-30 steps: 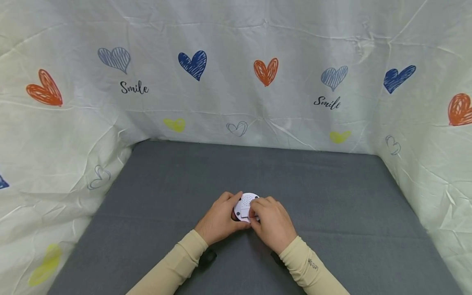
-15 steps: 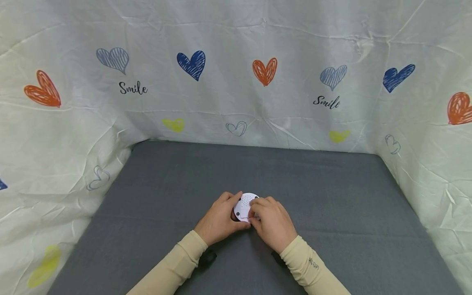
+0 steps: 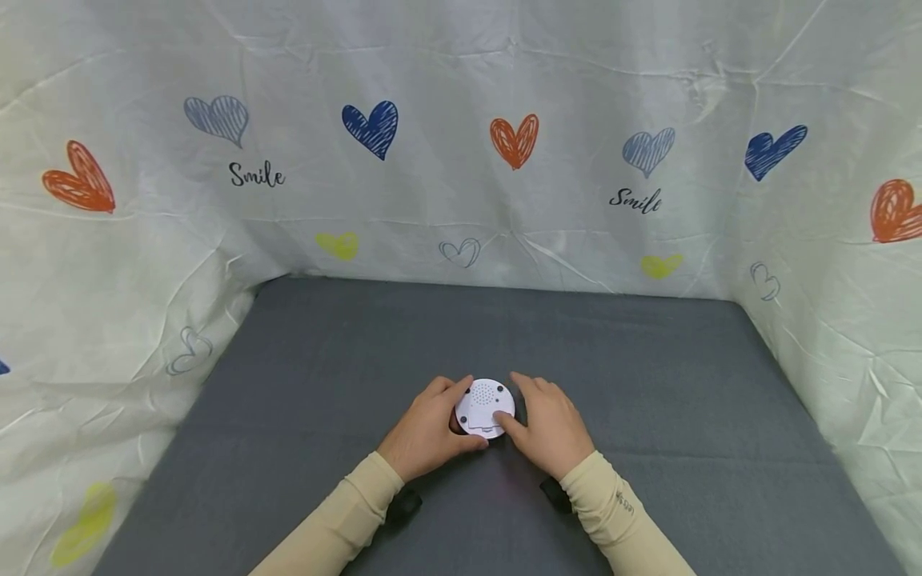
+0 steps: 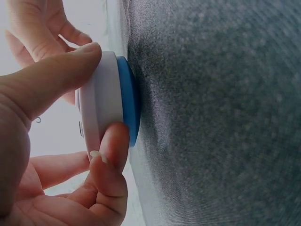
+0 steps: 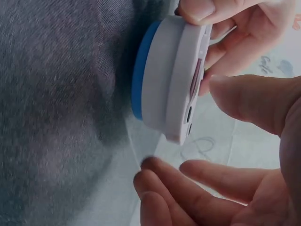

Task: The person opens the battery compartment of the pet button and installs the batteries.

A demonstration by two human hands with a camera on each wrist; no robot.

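A round white push-button device (image 3: 483, 395) with a blue dome lies dome-down near the front middle of the dark grey table. Its upturned face carries a speaker grille, small black feet and a battery cover (image 3: 481, 417). In the left wrist view, the blue dome (image 4: 129, 101) meets the cloth. My left hand (image 3: 426, 426) grips the white rim from the left between thumb and fingers. At the right side, my right hand (image 3: 551, 424) is spread: the thumb tip is right at the battery cover, and the other fingers stand apart from the device, as the right wrist view shows.
Dark grey cloth (image 3: 324, 360) covers the table. White fabric (image 3: 432, 64) printed with hearts and "Smile" hangs behind it and along both sides. Black wrist cameras sit under both beige sleeves.
The right fingers have let go of the battery cover area and spread out to the right, uncovering the cover. The left hand and the device stay in place.
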